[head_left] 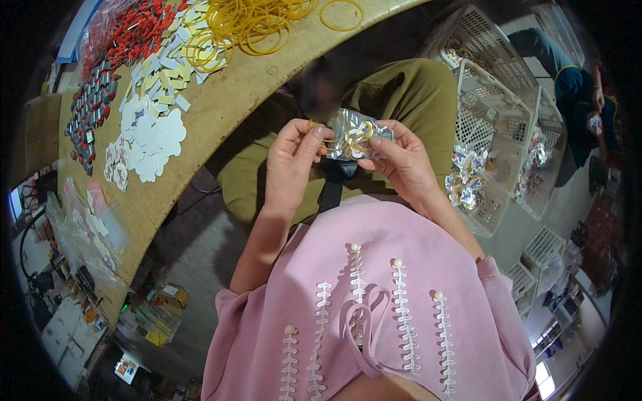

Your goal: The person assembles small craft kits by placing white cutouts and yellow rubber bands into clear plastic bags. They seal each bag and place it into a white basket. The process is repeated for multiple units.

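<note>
Packet: I hold a small shiny silver packet point(353, 131) up in front of my chest, between both hands, above my lap.
Long axis: it runs roughly left to right, from my left fingertips across to my right ones, tilted a little down on the right.
Rubber band: a yellow rubber band point(356, 139) loops over the packet's front, its loops bunched near the middle and trailing toward my left hand.
Left hand: my left hand point(289, 164) sits at the packet's left end; thumb and forefinger are closed narrowly, pinching the band and the packet's edge.
Right hand: my right hand point(403, 164) grips the right end, fingers curled tight on the foil, thumb on the front face.
Nearer hand: both touch it; the left is nearer to the free stretch of band, the right carries more of the packet.
Direction from fingers: the packet lies to the right of my left fingertips and to the left of my right ones, just past them, away from my body.
Table: the wooden table point(234, 93) stands to my left, with a heap of yellow bands point(251, 23) well apart from my hands.
Basket: a white basket point(498, 100) of similar silver packets stands near my right side.
</note>
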Motion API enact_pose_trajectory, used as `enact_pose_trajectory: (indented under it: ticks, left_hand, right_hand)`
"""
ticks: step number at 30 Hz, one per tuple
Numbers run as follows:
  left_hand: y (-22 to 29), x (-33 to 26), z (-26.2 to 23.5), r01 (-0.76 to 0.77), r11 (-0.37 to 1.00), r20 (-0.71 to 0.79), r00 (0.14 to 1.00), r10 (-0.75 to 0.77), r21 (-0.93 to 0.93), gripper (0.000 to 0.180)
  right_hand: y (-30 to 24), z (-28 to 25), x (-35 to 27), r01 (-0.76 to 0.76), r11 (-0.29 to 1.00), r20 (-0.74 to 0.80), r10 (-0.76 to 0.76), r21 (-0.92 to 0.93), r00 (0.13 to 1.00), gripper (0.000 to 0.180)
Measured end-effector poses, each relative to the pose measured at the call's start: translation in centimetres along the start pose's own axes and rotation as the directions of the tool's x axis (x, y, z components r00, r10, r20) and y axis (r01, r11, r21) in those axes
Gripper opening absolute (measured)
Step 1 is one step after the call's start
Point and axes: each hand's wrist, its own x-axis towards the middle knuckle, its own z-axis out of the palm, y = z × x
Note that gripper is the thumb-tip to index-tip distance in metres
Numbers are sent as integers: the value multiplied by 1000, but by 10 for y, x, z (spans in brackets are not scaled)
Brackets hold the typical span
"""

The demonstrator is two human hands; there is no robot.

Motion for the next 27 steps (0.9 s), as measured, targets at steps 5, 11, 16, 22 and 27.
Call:
enact_pose_trajectory:
  ticks: [5, 11, 16, 22, 27]
  left_hand:
    - [4, -1, -2, -11, 998, 9, 1000, 12, -67, 5]
    - [12, -3, -4, 98, 995, 146, 985, -95, -9, 12]
    - [9, 0, -10, 51, 987, 206, 975, -82, 151, 12]
    - [19, -3, -10, 83, 972, 171, 978, -123, 220, 14]
    - [24, -6, -4, 69, 966, 169, 979, -113, 251, 15]
  right_hand:
    - [-1, 3, -1, -2, 1000, -23, 2, -10, 1000, 25]
    - [-1, 6, -1, -8, 999, -60, 6, -35, 998, 23]
    - [6, 2, 1, 51, 992, -73, -60, -119, 995, 25]
    - [3, 11, -2, 113, 978, -94, -131, -176, 987, 25]
    - [4, 11, -2, 126, 966, -108, -153, -226, 982, 24]
